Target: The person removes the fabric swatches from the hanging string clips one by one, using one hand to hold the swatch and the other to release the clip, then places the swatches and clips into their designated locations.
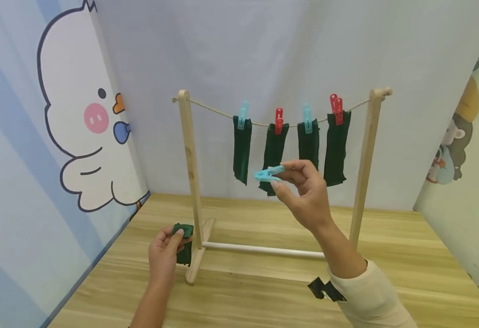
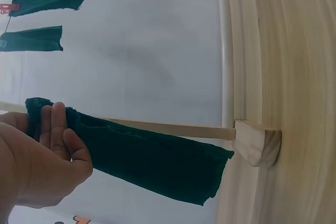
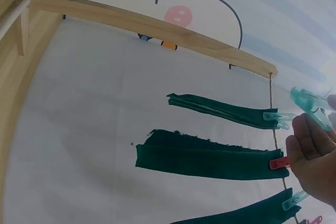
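My right hand pinches a light blue clothespin between thumb and fingers, in front of the hanging cloths. In the right wrist view the clothespin is near the rope, apart from it. Low at the left, my left hand grips a dark green cloth strip by its upper end. The left wrist view has this strip hanging free beside the rack's post. Several green cloths hang from the rope, among them a leftmost one, held by blue and red clothespins.
The wooden rack has a left post, a right post and a white bottom bar. It stands on a wood-grain table. Cartoon-printed panels flank a pale backdrop.
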`<state>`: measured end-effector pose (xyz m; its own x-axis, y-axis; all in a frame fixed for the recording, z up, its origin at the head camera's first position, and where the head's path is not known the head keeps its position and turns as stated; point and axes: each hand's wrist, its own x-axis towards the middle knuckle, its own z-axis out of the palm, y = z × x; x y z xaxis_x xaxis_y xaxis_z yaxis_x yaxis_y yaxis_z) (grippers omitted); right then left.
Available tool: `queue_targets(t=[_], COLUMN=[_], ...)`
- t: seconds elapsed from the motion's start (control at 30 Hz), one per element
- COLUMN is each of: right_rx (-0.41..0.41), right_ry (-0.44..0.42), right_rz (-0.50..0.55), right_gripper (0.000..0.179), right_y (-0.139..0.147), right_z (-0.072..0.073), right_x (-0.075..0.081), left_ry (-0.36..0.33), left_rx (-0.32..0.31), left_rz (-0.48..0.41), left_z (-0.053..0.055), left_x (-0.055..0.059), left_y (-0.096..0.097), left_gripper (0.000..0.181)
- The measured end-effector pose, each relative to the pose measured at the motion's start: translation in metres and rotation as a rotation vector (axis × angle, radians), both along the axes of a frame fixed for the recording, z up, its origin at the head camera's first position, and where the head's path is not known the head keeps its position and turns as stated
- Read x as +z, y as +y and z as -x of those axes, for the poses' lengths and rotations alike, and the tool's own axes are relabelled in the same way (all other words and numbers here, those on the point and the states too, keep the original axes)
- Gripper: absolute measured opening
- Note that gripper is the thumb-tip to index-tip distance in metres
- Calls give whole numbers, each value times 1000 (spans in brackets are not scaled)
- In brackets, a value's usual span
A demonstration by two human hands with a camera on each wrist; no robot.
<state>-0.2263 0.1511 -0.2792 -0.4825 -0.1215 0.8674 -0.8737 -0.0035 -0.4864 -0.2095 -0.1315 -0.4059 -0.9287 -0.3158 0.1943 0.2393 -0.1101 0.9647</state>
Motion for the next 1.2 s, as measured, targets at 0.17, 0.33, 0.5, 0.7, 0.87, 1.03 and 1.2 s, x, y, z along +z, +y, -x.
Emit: queue_targets(t=[0.17,0.33,0.5,0.7,0.87,1.03,1.2], right_rx=[33,24,4,-45,-116,-169,-204], right_ry=[-84,-163,-218,-279,-351,-406,-423], right_rz=[30,48,47,30,8,6,-3], right_gripper=[29,28,28,29,28,28,27], right_y=[11,20,29,39,48,57,65], right_z=[-6,-12,-14,-17,-20,-20,-20], right_x=[-21,-38,-51,-63,-74,-88,-102], left_ry=[-25,-36,-51,-53,-95,-151,-179], left_rx=[13,18,24,25,35,52,75], left_rz=[-12,-27,-38,-29,19,49,42], left_z=[1,1,2,5,10,16,24], left_x=[-4,-5,-5,-3,-2,-5,-10], left_y=[-5,-8,-11,-19,-28,-38,-48], left_gripper=[15,17,16,20,22,20,20])
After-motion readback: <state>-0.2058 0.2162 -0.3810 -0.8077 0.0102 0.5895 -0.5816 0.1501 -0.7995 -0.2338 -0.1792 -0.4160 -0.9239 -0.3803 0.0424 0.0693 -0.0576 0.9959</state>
